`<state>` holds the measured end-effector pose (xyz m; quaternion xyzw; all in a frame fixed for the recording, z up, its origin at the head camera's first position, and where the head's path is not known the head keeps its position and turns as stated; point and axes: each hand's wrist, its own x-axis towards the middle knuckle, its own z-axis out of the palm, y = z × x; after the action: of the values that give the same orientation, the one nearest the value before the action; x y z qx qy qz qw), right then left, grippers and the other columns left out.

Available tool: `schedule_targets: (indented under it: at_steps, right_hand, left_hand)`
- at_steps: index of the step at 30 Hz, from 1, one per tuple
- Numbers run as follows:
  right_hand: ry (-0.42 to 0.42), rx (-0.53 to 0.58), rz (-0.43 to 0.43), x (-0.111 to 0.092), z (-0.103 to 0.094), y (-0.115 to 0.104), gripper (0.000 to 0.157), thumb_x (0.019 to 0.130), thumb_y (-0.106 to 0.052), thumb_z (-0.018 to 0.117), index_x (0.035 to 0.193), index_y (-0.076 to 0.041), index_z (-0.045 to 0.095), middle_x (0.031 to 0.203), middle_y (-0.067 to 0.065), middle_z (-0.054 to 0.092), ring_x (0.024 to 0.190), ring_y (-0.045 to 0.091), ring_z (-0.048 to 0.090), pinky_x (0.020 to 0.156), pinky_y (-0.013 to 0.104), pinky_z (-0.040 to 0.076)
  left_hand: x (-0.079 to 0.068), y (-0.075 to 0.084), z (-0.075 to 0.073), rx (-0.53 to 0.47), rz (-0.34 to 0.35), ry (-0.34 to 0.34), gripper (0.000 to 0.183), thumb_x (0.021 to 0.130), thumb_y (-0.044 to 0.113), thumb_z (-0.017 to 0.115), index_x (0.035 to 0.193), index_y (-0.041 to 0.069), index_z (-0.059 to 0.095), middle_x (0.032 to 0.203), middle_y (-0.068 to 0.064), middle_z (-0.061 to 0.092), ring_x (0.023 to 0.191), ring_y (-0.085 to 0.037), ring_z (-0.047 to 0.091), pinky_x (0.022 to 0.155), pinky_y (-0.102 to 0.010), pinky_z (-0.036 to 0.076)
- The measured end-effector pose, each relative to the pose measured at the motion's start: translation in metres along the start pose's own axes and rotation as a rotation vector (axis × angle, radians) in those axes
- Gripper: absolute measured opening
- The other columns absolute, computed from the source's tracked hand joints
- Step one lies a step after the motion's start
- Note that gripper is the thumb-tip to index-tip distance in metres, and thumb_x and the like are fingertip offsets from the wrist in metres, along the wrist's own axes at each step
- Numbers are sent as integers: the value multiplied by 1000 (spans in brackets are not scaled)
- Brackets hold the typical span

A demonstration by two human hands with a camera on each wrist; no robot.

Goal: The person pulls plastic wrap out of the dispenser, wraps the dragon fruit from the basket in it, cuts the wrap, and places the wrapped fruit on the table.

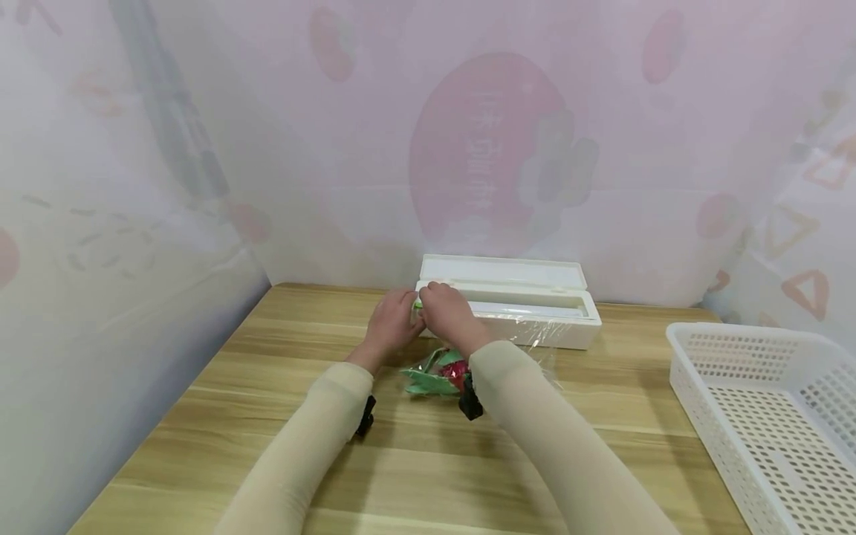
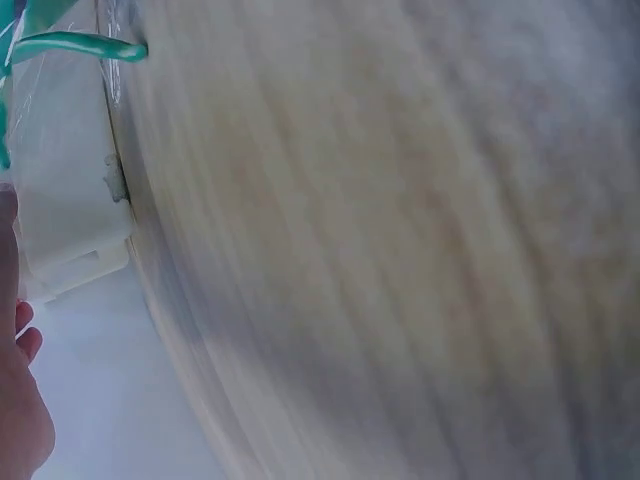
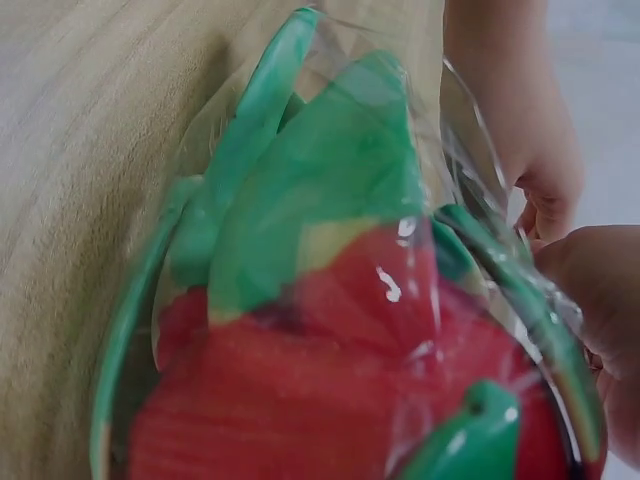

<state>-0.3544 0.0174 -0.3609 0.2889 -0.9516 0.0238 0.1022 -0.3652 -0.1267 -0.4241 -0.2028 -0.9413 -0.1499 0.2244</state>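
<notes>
A white cling film box [image 1: 528,331] lies at the back of the wooden table with its lid [image 1: 501,271] raised. My left hand [image 1: 391,323] grips the box's left end, thumb toward the front. Right beside it, my right hand [image 1: 448,312] pinches a small bright green piece [image 1: 417,304] at the same end; its fingertips are partly hidden. Clear film [image 1: 545,338] hangs from the box front over the table. Under the right wrist sits a red and green dragon fruit [image 3: 330,350], with film over it in the right wrist view.
A white perforated plastic basket [image 1: 702,386] stands on the right side of the table. Pale printed cloth walls [image 1: 321,186] close off the back and sides. Inside the open box lies a white roll [image 1: 528,309]. Both wrists carry small black cameras [image 1: 471,401].
</notes>
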Motion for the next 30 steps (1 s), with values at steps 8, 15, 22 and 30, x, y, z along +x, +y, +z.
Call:
schedule_targets:
  at_steps: [8, 15, 22, 30]
  right_hand:
    - [-2, -81, 17, 1, 3, 0, 18, 92, -8, 64, 110, -3, 65, 103, 10, 64, 94, 27, 61, 84, 38, 52]
    - [35, -106, 24, 0, 6, 5, 16, 89, -5, 65, 105, -3, 65, 100, 10, 64, 91, 27, 61, 83, 39, 52]
    - [60, -144, 18, 1, 10, 9, 15, 90, -8, 67, 104, -3, 66, 98, 9, 64, 90, 26, 61, 82, 39, 52]
    - [55, -192, 6, -2, 8, 10, 16, 92, -11, 66, 106, -3, 65, 99, 9, 64, 91, 25, 60, 82, 38, 52]
  left_hand:
    - [-1, 4, 4, 56, 79, 47, 49, 91, 29, 68, 123, -6, 57, 122, -18, 58, 117, -32, 50, 108, -42, 35]
    - [1, 8, 7, 114, 96, 62, 48, 91, 31, 68, 121, -5, 57, 117, -15, 58, 114, -31, 50, 110, -44, 30]
    - [1, 9, 8, 128, 126, 75, 48, 91, 30, 69, 119, -7, 56, 115, -18, 57, 110, -32, 51, 106, -41, 35]
    - [0, 10, 6, 134, 137, 79, 49, 90, 29, 70, 117, -8, 54, 115, -20, 56, 109, -34, 52, 105, -43, 37]
